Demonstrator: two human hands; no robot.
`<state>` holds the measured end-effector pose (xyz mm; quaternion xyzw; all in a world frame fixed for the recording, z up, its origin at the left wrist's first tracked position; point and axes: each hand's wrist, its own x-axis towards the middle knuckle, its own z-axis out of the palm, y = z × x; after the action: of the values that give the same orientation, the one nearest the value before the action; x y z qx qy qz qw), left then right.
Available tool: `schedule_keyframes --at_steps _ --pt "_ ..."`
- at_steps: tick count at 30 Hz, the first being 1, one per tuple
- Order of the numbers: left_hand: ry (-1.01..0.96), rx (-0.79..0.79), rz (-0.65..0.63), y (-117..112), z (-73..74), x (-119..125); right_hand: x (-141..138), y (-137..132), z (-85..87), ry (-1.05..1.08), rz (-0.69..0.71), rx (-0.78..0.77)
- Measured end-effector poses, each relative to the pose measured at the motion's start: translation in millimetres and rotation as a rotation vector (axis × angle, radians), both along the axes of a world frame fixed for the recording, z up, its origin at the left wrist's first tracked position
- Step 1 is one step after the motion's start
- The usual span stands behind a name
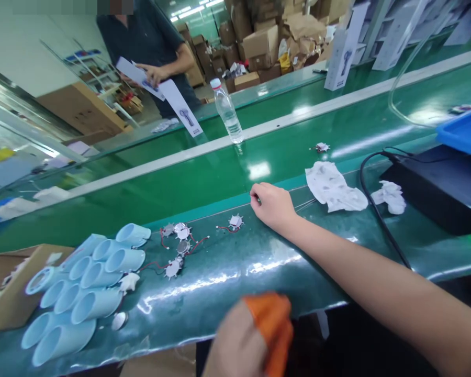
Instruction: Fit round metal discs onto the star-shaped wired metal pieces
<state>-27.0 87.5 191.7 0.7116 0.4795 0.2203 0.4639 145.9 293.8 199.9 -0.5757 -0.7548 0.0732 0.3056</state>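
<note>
My right hand (272, 207) rests on the green work surface near its back edge, its fingers curled closed. What they hold, if anything, is hidden. Smeared by motion, my left hand (235, 340) is low at the front edge of the bench. Something orange (272, 319), cloth-like, covers or lies against its fingers, which I cannot make out. Just left of my right hand lies a small round motor part with red wires (235, 222). Several similar wired parts (182, 230) lie further left. A crumpled white cloth (333, 186) is to the right of my right hand.
Pale blue cylindrical housings (98, 306) stand grouped at left beside a cardboard box (19, 293). Behind the bench are a water bottle (227, 112) and white printed boxes (182, 107). A black cable (380, 220) and blue tray (465, 131) are at right. Another person (149, 42) stands opposite.
</note>
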Motion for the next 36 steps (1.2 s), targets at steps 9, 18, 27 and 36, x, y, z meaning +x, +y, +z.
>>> schedule_keyframes --at_steps 9,18,27,36 --pt "0.599 0.522 0.278 169.0 18.8 -14.1 -1.4 1.5 -2.1 0.011 -0.025 -0.008" --pt "0.644 0.47 0.508 283.9 39.3 -52.5 -1.2 4.3 -6.1 0.027 -0.048 -0.002" --pt "0.64 0.44 0.224 217.2 76.0 -137.5 -2.8 5.3 -8.4 0.039 -0.043 -0.005" --pt "0.687 0.464 0.145 154.2 49.8 -165.2 -3.4 5.2 -8.6 0.052 -0.023 0.0"
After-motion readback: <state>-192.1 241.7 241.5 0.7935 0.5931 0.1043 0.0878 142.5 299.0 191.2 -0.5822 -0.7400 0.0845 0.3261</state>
